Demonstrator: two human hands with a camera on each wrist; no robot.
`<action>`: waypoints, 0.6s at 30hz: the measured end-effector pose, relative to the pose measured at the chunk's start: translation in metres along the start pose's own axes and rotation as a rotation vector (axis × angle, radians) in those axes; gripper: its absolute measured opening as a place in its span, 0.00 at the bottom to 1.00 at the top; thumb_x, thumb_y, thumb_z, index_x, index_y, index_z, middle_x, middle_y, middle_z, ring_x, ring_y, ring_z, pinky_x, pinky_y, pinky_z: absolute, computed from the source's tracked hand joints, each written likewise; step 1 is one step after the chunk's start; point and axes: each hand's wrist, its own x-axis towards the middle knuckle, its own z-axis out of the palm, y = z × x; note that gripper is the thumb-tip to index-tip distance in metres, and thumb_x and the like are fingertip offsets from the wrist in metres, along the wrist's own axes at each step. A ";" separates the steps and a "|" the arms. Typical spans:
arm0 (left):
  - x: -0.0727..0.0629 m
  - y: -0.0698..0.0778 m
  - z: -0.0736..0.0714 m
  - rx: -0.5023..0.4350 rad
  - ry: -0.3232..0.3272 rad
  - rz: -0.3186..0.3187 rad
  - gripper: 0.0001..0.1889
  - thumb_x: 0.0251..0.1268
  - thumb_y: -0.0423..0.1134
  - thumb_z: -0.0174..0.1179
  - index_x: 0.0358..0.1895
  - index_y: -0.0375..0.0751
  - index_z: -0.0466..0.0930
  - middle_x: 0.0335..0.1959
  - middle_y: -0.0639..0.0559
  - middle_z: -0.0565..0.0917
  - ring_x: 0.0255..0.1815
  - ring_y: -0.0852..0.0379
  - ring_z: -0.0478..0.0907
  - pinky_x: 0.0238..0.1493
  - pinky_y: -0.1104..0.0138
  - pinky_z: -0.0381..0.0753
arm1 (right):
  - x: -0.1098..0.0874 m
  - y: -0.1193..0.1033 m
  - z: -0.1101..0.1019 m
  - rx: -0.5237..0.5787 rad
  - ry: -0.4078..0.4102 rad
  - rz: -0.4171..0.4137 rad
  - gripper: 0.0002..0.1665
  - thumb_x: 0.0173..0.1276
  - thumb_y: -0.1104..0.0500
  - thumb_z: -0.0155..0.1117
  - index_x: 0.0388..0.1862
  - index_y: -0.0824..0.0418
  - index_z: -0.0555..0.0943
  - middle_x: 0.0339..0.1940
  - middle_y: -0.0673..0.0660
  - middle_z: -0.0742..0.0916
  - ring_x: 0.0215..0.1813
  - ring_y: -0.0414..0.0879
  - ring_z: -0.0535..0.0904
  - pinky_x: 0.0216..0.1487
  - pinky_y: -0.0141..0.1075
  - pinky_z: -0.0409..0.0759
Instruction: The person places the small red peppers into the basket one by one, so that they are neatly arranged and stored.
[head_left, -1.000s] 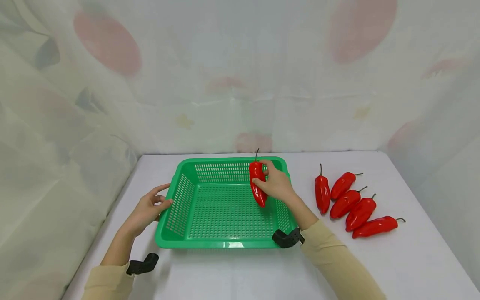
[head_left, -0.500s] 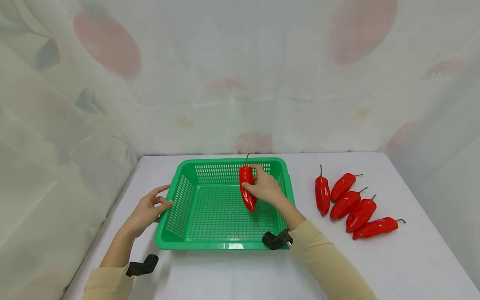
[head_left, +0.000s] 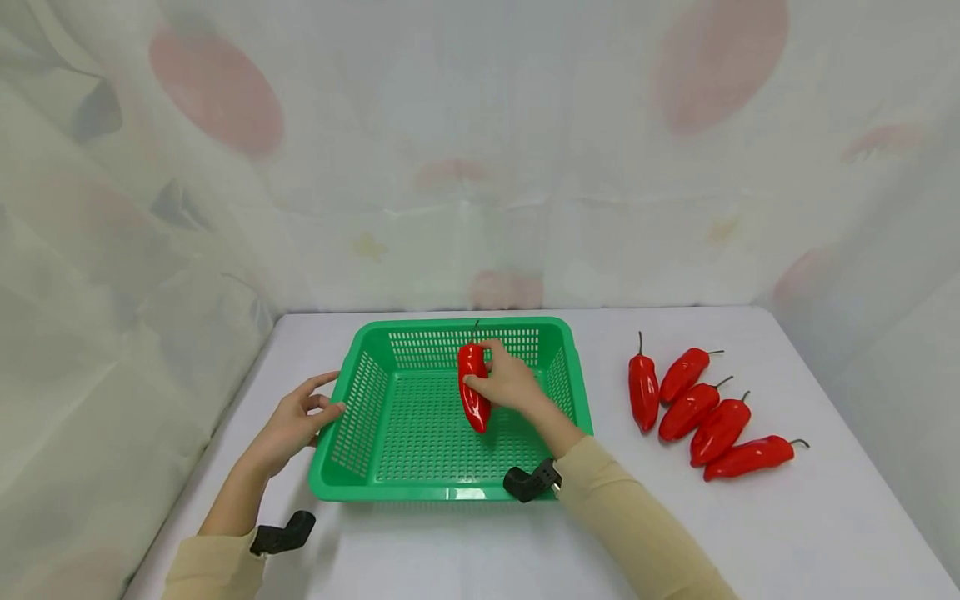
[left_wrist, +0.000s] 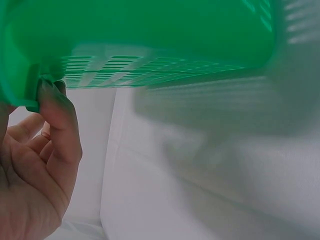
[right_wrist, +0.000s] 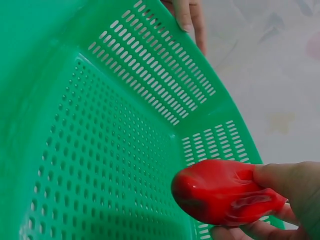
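A green plastic basket (head_left: 465,492) with slotted walls stands mid-table in the head view. My left hand (head_left: 294,425) grips its left rim, the thumb over the edge; in the left wrist view the fingers (left_wrist: 62,125) curl under that rim. Over the inside of the basket, my right hand (head_left: 512,382) pinches a glossy red chili pepper (head_left: 473,392) between thumb and fingers, its stem pointing to the back. The right wrist view shows the pepper (right_wrist: 225,192) above the perforated floor, apart from it.
Several more red peppers (head_left: 688,412) lie fanned out on the white table (head_left: 795,517) right of the basket. A printed pale cloth (head_left: 480,167) hangs behind the table, and a similar cloth (head_left: 112,292) drapes along the left side.
My right hand has moved left and slightly toward the front with the pepper, from the basket's right part to over its middle. The left hand has kept its hold on the rim.
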 end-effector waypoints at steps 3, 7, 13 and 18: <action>0.000 0.000 -0.001 0.000 0.000 0.001 0.34 0.65 0.43 0.56 0.71 0.47 0.51 0.39 0.37 0.73 0.28 0.51 0.81 0.29 0.57 0.84 | 0.004 -0.002 0.007 0.017 -0.023 0.008 0.36 0.62 0.55 0.63 0.65 0.58 0.59 0.47 0.62 0.81 0.34 0.49 0.82 0.25 0.40 0.83; 0.000 0.001 -0.001 -0.002 0.001 -0.002 0.34 0.64 0.43 0.57 0.71 0.47 0.51 0.38 0.38 0.73 0.28 0.50 0.82 0.29 0.57 0.84 | 0.007 -0.005 0.015 0.043 -0.058 0.011 0.35 0.62 0.56 0.62 0.65 0.58 0.59 0.46 0.62 0.81 0.34 0.49 0.82 0.29 0.44 0.83; -0.002 0.003 -0.002 0.012 -0.004 0.007 0.34 0.65 0.42 0.56 0.71 0.45 0.50 0.37 0.37 0.74 0.28 0.50 0.82 0.29 0.58 0.84 | 0.010 -0.011 0.022 0.067 -0.079 0.000 0.37 0.62 0.56 0.62 0.66 0.59 0.57 0.45 0.62 0.81 0.33 0.49 0.81 0.29 0.44 0.83; -0.003 0.004 -0.002 0.009 -0.007 0.003 0.34 0.65 0.42 0.56 0.71 0.46 0.50 0.37 0.37 0.73 0.28 0.50 0.82 0.29 0.58 0.84 | 0.011 -0.019 0.025 0.089 -0.084 0.000 0.38 0.63 0.56 0.61 0.68 0.58 0.55 0.48 0.64 0.80 0.36 0.51 0.81 0.28 0.43 0.83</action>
